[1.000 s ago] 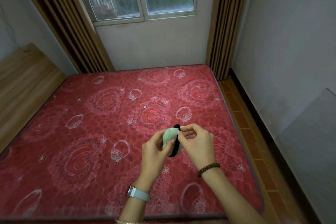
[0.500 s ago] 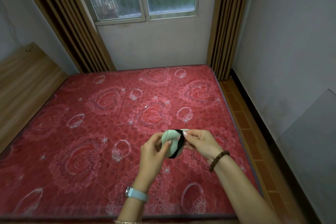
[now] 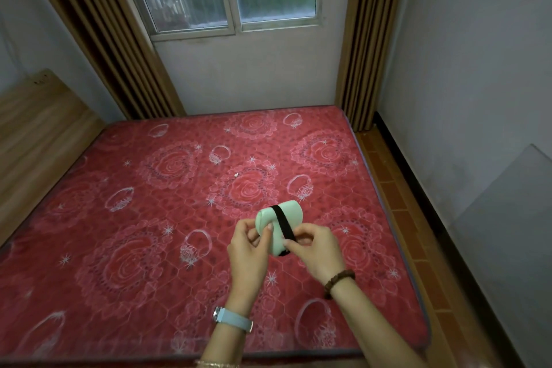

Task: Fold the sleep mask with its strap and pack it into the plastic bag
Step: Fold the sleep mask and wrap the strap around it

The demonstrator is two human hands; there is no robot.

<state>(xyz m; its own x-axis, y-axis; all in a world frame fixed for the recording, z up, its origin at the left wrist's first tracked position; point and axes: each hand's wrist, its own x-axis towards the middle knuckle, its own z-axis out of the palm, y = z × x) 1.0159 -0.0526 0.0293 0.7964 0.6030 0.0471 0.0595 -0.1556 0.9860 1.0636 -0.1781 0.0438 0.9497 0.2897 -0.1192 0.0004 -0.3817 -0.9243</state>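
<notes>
— Above the red mattress (image 3: pixel 143 218), what do the two hands hold?

— A soft, pale green sleep mask (image 3: pixel 276 225), folded into a small puffy bundle with round corners. A flat black strap (image 3: pixel 283 222) runs around it like a band.

— Who holds what?

— The left hand (image 3: pixel 248 251) pinches the left side of the mask, thumb on top. The right hand (image 3: pixel 316 248) is closed on the low end of the strap, right at the bottom of the bundle. Both hands touch the mask, and it is up in the air, not lying on the bed.

— What is on the wrists?

— A watch (image 3: pixel 231 318) with a light blue band on the left one. A brown bead bracelet (image 3: pixel 339 279) on the right one.

— And the bed?

— The mattress is quilted, with pink roses, rings and little white stars. A tiny white scrap (image 3: pixel 235 175) lies on it, well away from the hands.
</notes>
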